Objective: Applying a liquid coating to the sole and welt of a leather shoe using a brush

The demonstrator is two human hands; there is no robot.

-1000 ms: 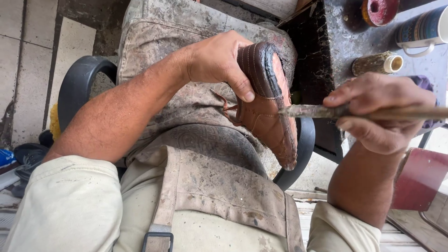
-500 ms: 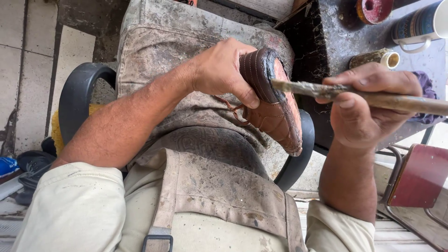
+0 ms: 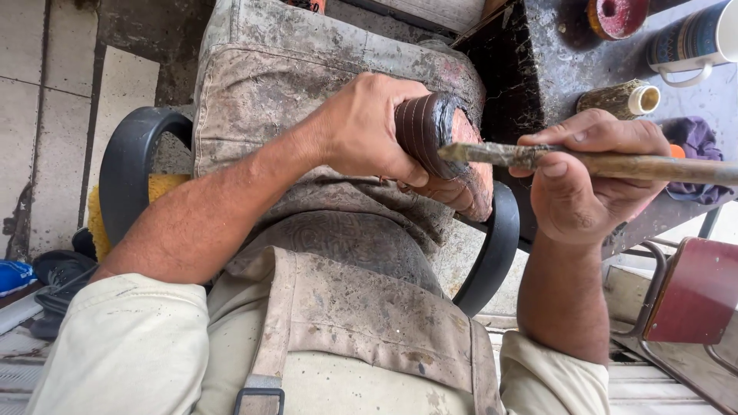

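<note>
Left hand (image 3: 361,127): fingers are closing fully round a brown leather shoe with a stacked dark heel (image 3: 446,157), propping it on the stained apron lap (image 3: 307,100). Right hand (image 3: 588,180): fingers are pinching shut a long, worn wooden-handled tool (image 3: 607,161), lying crosswise, its tip meeting the heel, apparently touching. Dark worktop (image 3: 553,69) is carrying a yellowish spool (image 3: 621,98) beyond.

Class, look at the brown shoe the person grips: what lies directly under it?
Under the shoe, gripped by the left hand, lies a stained apron over the lap, with a black ring lower down. The right hand holds a stick tool at its heel. What the apron covers cannot be seen.
</note>
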